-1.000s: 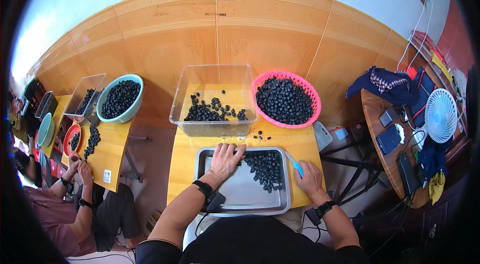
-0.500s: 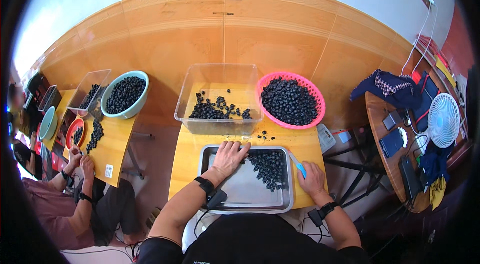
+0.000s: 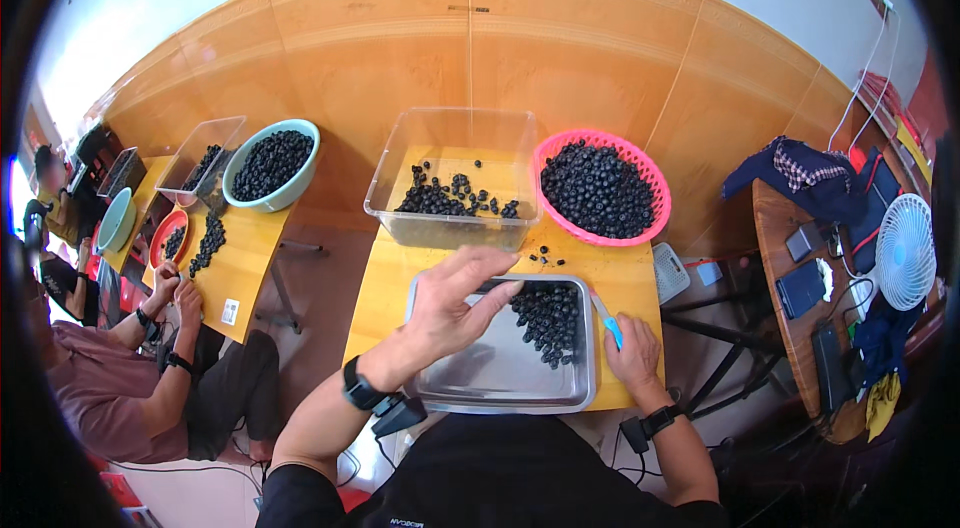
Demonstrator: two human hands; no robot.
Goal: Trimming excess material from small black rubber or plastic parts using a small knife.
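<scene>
We are sorting: left hand pinched above the steel tray, right hand gripping a blue tool; next, probably the clear bin.

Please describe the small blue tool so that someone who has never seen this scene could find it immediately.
Start at the yellow table in front of the person, where a steel tray holds dark berries. At the tray's right edge rests the right hand; the blue tool sticks out above its fingers. It is the only slim, bright blue object there.

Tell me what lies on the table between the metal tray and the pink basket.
In the head view, a few loose dark berries lie on the yellow table between the metal tray and the pink basket.
</scene>
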